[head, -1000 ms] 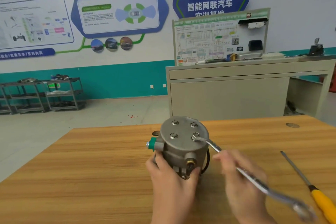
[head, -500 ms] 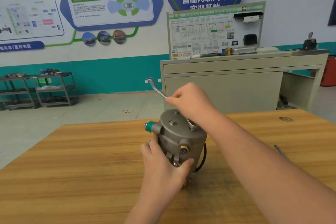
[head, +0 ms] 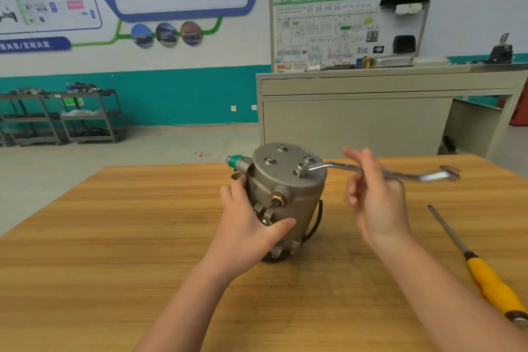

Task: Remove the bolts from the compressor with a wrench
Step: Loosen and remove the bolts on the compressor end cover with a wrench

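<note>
A person's two bare hands work at a wooden surface (head: 114, 237), seen from a camera worn on the head and looking forward and down.

A grey metal compressor (head: 285, 197) stands upright near the middle of the surface, its round flat top facing up. Four bolts (head: 282, 147) sit in that top plate. A green-capped fitting (head: 236, 161) sticks out of its upper left side, and a brass fitting (head: 277, 199) juts from the front wall.

The left hand (head: 248, 226) wraps around the compressor's near left side, fingers curled against the body and thumb pressed across the front lower part, holding it.

A silver wrench (head: 371, 171) has its ring end seated on the bolt nearest the right front edge of the top plate. Its handle reaches out to the right, roughly level, above the surface, ending in an open-jawed head.

The right hand (head: 377, 203) is at the middle of the wrench handle, fingers bent around the shaft. The fingers are blurred, so how firm the grip is cannot be told.

A screwdriver (head: 480, 266) with a yellow handle lies flat on the surface to the right, well apart from the compressor, its metal shaft pointing away from the person.

Beyond the surface stand a beige cabinet (head: 357, 123) carrying a diagram board (head: 343, 28), a wall with posters above a teal band, and dark metal shelves (head: 65, 117) at the left.
</note>
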`<action>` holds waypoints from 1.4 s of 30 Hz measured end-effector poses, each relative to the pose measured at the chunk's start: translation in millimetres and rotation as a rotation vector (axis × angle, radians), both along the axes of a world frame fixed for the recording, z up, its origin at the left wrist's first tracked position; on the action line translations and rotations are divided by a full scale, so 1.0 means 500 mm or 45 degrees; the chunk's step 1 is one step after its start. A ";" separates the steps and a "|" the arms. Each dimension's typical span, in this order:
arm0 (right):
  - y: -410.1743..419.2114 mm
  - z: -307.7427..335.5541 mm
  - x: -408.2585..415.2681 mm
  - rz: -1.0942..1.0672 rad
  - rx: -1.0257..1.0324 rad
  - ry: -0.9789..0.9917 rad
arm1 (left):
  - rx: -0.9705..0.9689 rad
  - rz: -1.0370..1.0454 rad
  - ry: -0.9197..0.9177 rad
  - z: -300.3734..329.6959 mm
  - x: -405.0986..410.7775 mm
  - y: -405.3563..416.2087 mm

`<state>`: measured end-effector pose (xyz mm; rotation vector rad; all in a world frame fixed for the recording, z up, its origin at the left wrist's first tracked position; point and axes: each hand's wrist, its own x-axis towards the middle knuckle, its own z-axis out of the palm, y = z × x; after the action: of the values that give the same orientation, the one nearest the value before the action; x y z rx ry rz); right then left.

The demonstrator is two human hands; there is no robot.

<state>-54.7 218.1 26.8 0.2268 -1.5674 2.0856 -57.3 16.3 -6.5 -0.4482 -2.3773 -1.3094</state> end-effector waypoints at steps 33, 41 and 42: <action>0.033 0.110 -0.138 0.069 0.198 -0.692 | 0.029 0.066 0.059 -0.002 -0.005 0.021; -0.163 0.259 -0.142 -0.329 1.897 -0.244 | 0.042 0.164 0.012 -0.010 -0.017 0.032; -0.182 0.256 -0.116 -0.339 2.013 -0.063 | 0.039 0.168 0.015 -0.007 -0.016 0.029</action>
<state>-112.5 127.0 154.9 0.4340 -2.6923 0.2694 -65.4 30.9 -10.2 -0.2845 -2.3308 -1.2780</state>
